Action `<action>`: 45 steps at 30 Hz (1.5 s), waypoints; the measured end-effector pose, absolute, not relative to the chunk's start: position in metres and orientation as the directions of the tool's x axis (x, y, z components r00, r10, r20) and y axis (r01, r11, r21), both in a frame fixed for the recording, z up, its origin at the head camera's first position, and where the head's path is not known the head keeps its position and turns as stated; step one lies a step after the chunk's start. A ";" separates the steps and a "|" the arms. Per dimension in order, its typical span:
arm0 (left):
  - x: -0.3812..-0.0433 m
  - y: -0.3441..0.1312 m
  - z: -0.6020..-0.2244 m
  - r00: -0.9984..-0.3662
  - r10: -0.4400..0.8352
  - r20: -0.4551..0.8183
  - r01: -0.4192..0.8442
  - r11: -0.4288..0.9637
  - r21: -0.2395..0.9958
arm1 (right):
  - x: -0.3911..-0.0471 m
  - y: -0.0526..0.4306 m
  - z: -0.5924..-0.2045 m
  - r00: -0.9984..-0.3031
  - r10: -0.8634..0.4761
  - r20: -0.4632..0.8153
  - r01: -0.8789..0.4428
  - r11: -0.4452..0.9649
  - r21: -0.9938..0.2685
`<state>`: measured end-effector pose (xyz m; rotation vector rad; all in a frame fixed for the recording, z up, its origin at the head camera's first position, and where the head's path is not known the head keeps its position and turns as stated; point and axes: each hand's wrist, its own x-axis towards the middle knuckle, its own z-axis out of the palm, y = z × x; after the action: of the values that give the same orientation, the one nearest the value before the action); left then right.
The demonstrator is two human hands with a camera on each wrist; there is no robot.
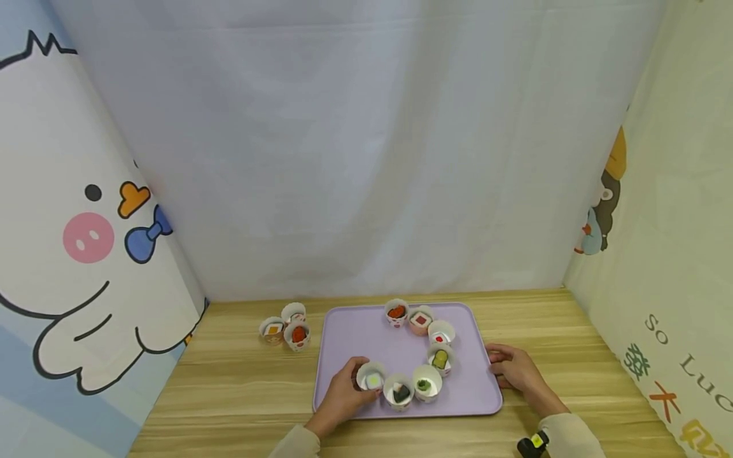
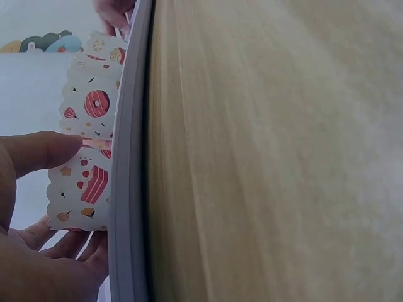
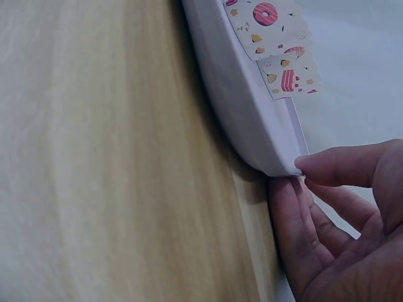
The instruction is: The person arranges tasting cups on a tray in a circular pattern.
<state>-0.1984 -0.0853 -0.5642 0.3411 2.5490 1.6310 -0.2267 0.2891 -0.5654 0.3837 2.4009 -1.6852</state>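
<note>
On a lilac tray (image 1: 366,340), several patterned paper cups stand in a curved row, each with a small sushi-like piece inside. My left hand (image 1: 342,395) holds the paper cup (image 1: 372,380) at the row's near left end, thumb on the near side and fingers round the far side. In the left wrist view, cake and donut prints show on that cup (image 2: 85,195) and its neighbour (image 2: 91,104). At the tray's right edge, my right hand (image 1: 512,367) pinches the rim; the right wrist view shows the thumb (image 3: 337,165) against the tray's rim (image 3: 252,113).
Three more filled cups (image 1: 297,335) stand together on the wooden table (image 1: 240,381), left of the tray. A white cloth (image 1: 366,159) hangs behind the table, with printed cloths at both sides. Near the right sleeve is a small black device (image 1: 531,445).
</note>
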 end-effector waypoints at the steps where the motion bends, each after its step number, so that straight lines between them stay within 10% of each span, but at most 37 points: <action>1: -0.198 -0.086 -0.564 -0.970 0.239 0.039 0.136 0.402 0.905 | -0.226 0.289 -0.565 -0.950 0.103 -0.293 0.311 0.324 -0.894; 25: -0.192 -0.109 -0.550 -0.966 0.249 0.070 0.160 0.363 0.918 | -0.227 0.291 -0.568 -0.952 0.111 -0.286 0.307 0.340 -0.889; 45: -0.197 -0.170 -0.517 -0.998 0.007 0.060 0.059 0.326 0.944 | -0.227 0.290 -0.569 -0.952 0.117 -0.283 0.306 0.348 -0.886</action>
<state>-0.1965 -0.1704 -0.5171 0.0637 2.5938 1.8497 -0.2273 0.2896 -0.5685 0.3866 2.4349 -1.6580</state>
